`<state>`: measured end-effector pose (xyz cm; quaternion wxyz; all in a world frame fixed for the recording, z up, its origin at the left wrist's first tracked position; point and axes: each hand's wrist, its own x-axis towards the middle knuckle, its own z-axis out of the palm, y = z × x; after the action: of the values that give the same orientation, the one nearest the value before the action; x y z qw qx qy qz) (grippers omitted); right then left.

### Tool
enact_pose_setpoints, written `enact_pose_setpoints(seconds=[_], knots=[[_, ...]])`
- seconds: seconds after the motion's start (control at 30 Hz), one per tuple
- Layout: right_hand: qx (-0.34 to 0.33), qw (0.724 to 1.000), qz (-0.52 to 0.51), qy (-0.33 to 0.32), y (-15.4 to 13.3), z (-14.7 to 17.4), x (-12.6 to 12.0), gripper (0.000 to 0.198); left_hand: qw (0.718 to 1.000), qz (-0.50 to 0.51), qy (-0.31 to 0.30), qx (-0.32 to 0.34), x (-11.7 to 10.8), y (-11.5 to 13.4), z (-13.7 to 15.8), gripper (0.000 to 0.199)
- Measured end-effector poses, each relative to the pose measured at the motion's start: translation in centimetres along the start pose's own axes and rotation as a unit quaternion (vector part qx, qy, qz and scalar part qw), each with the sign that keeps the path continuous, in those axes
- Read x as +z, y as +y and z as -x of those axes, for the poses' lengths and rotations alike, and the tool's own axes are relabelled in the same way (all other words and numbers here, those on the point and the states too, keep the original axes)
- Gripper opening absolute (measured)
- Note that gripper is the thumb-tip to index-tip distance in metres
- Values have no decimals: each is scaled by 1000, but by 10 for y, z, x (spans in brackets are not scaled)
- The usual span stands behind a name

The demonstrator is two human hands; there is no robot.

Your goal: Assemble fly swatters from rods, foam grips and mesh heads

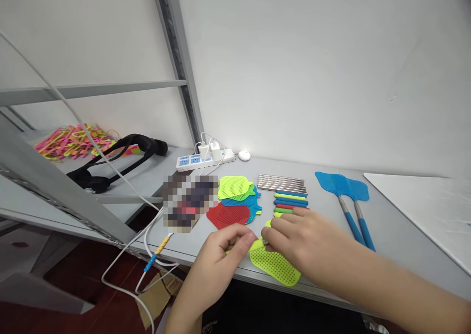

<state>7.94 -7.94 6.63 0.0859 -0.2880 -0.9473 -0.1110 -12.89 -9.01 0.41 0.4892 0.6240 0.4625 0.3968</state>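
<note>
My left hand (226,255) is closed around a slim yellow-green handle (256,245) near the table's front edge. My right hand (294,236) is closed at the other end of that handle, where a bit of grey metal shows; the fingers hide most of it. Beneath the right hand is a yellow-green perforated fly swatter head (277,266), partly covered. Whether it joins the piece in my hands I cannot tell. Just beyond lie more swatter heads, yellow-green (233,187), blue (235,201) and red (230,216), beside a row of coloured handles (291,201) and metal telescopic rods (281,182).
Two blue fly swatters (349,201) lie at the right, beside a white board (423,206). A power strip (206,159) stands by the wall. White cables (147,236) hang across the left, near a metal shelf post (180,59). A black headset-like frame (125,162) lies on the left shelf.
</note>
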Motion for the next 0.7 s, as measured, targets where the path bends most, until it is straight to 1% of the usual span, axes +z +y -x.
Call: enact_pose_setpoints(seconds=[0.03,0.07,0.1,0.17,0.2,0.23,0.27,0.33,0.37,0.43,0.5,0.57,0.6,0.63,0.7], knots=[[20,999,-4,30,3,0,-3,11,1000,-21,-11,-3,-4,0,1,29],[50,997,-9,67,5,2,-4,19,999,-34,0,-2,-9,0,2,29],[90,990,-14,106,7,6,-4,29,999,-40,33,-1,-13,-2,3,29],[187,967,-36,168,8,17,3,43,991,-25,131,2,-22,-6,4,30],[232,954,-57,180,5,24,11,44,985,-3,172,3,-25,-9,4,30],[270,943,-86,173,2,32,20,45,979,24,201,4,-27,-12,4,31],[294,938,-117,138,-3,40,31,46,975,49,216,7,-27,-15,3,32],[324,929,-171,56,-15,52,54,55,974,74,215,12,-22,-19,1,33],[331,924,-192,27,-20,56,64,63,975,72,208,13,-17,-19,0,34],[340,914,-221,-21,-29,60,78,82,981,56,188,8,-3,-17,-3,36],[340,908,-236,-56,-31,60,85,98,987,53,151,0,14,-14,-5,37],[336,907,-246,-69,-30,60,86,103,992,67,106,-1,31,-12,-6,37],[337,905,-252,-62,-28,60,85,102,993,76,89,-1,38,-12,-6,37],[342,902,-260,-47,-26,62,83,100,993,82,80,-2,43,-12,-6,37],[362,889,-279,-7,-23,68,81,96,992,84,88,-8,48,-16,-7,39]])
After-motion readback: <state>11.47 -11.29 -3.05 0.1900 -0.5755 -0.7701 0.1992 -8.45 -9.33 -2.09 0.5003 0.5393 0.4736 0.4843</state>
